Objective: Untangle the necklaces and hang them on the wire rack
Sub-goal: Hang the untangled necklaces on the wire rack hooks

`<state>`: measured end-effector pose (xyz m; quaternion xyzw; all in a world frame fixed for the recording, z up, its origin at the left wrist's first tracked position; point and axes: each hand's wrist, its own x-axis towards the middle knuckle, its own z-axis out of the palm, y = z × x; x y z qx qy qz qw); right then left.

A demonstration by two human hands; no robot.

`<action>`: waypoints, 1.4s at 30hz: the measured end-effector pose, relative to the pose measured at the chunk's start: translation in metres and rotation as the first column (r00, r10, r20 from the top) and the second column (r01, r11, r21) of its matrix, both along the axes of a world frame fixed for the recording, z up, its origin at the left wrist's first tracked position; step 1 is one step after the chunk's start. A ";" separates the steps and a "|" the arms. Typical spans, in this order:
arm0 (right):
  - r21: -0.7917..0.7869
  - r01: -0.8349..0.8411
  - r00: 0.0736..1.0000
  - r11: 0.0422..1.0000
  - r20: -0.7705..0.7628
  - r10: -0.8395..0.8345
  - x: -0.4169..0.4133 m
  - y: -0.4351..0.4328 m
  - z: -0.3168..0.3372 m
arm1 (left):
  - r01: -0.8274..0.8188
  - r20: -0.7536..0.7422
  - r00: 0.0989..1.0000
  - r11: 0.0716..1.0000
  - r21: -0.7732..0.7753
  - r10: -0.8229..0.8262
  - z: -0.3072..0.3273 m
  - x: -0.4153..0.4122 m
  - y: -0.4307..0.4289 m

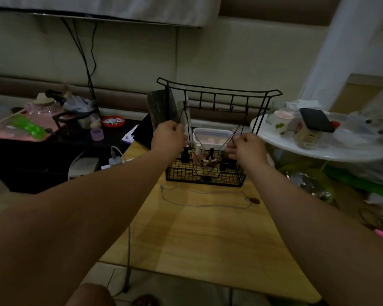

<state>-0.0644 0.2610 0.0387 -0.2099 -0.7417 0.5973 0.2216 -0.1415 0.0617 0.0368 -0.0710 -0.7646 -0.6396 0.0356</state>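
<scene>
A black wire rack [217, 93] with a row of hooks and a mesh basket base stands at the far end of the wooden table [199, 237]. My left hand [169, 134] pinches one side of a dark cord necklace [199, 171]. My right hand [244, 146] pinches the other side. The cord spreads between them in front of the rack, and its pendant hangs low by the basket's front. A thin silver chain necklace [205, 198] with a dark oval pendant lies flat on the table in front of the basket.
Small bottles stand inside the basket. A round white table [341, 153] with a cup, a jar and a phone is on the right. A pink tray [20, 129] with clutter sits left, with a charger [115, 160] and cable beside the table.
</scene>
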 end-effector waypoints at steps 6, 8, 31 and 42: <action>0.237 -0.038 0.995 0.971 0.101 0.014 0.009 0.004 -0.019 | -0.034 -0.070 0.997 0.957 -0.289 0.014 -0.017 0.011 -0.001; 0.255 -0.054 0.994 0.965 0.105 0.028 0.011 0.005 -0.022 | -0.032 -0.079 0.997 0.946 -0.322 0.007 -0.019 0.012 -0.001; 0.633 -0.534 0.834 0.561 0.505 0.224 0.088 -0.042 -0.077 | 0.223 0.092 0.898 0.264 -0.938 -0.430 -0.074 0.097 -0.021; 0.487 -0.607 0.785 0.627 0.492 0.377 0.083 -0.054 -0.051 | 0.398 0.078 0.869 0.596 -0.697 -0.489 -0.036 0.106 -0.014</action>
